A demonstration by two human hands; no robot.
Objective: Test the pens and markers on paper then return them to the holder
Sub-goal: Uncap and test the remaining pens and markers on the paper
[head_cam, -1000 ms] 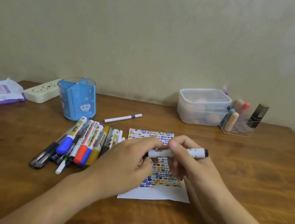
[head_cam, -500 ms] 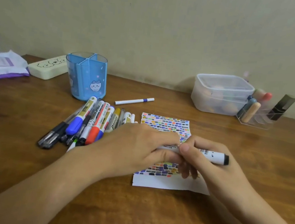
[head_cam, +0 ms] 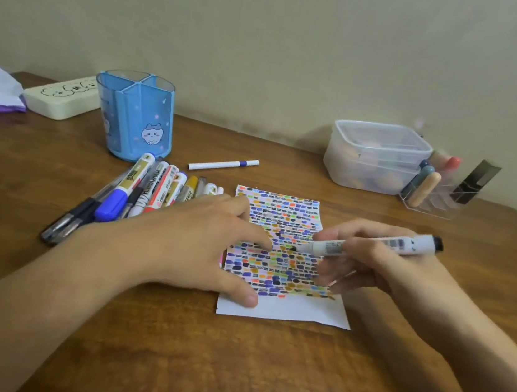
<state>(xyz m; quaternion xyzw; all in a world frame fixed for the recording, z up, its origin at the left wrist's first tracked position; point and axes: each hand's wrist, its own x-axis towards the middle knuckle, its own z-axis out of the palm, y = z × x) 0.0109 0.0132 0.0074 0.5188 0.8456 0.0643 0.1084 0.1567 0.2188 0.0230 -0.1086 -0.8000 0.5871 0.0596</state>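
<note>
While right hand grips, marker tip protrudes left.

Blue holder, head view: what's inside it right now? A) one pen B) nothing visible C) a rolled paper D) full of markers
B: the blue holder shows only its bare dividers through the translucent walls, while the markers lie in a pile on the table in front of it and one white pen lies apart to its right.

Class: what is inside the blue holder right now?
The blue holder shows only its dividers through the open top and see-through wall; no pens stand in it. The bottom of its compartments is hidden.
</note>
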